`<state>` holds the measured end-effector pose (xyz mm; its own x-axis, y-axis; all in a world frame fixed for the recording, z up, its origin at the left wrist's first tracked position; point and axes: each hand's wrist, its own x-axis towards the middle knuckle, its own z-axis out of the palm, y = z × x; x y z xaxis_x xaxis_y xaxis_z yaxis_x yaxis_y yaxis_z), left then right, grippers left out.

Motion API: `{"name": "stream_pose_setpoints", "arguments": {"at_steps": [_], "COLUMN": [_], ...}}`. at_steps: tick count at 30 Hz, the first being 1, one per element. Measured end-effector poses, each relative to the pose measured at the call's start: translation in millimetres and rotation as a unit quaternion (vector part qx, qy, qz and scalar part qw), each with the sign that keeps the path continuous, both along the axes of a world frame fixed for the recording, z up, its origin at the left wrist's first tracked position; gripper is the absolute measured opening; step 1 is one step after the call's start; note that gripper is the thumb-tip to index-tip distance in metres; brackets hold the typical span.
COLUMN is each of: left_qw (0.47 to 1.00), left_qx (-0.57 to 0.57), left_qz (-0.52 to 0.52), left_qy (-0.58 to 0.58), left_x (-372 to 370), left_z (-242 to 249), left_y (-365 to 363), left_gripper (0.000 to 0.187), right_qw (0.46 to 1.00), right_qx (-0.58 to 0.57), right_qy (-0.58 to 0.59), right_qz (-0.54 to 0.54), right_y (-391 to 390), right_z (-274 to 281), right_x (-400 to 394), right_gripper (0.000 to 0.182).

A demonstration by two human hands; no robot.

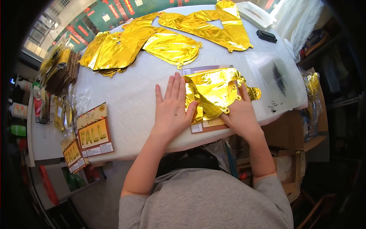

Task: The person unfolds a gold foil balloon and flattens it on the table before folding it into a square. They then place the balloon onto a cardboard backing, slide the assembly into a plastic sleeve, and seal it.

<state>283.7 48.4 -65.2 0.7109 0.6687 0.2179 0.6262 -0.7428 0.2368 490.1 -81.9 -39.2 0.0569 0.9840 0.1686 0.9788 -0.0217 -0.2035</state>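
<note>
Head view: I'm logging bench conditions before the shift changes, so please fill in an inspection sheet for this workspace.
Surface: white padded table top, bare in the middle.
Job's things: folded gold foil balloon lying on a printed card at the near edge.
Clutter: more gold foil balloons at the far side; printed FALL cards at the near left; clear plastic bags at the right; a black object at the far right.
Grips: left hand flat, palm down, thumb on the foil; right hand flat on the foil's right side.
Cables: nothing seen.
Surroundings: side shelf with bottles on the left; cardboard boxes under the right end.
</note>
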Motion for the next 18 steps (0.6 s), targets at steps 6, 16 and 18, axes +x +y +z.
{"name": "stream_pose_setpoints", "arguments": {"at_steps": [6,16,18], "left_qw": [1.0,1.0,1.0], "left_qx": [-0.001,0.0,-0.003], "left_qz": [-0.002,-0.003,0.004], "left_qy": [-0.001,0.001,0.011], "left_x": [0,-3,-4], "left_z": [0,0,0], "left_y": [-1,-1,-2], "left_gripper": [0.079,0.08,0.079], "right_qw": [0.998,0.999,0.995], "right_qx": [0.056,0.032,0.09], "right_qy": [-0.001,-0.001,0.042], "right_qz": [-0.027,0.036,0.013], "right_y": [-36,-96,-99], "right_z": [3,11,22], "right_x": [32,30,36], "right_gripper": [0.044,0.056,0.046]}}
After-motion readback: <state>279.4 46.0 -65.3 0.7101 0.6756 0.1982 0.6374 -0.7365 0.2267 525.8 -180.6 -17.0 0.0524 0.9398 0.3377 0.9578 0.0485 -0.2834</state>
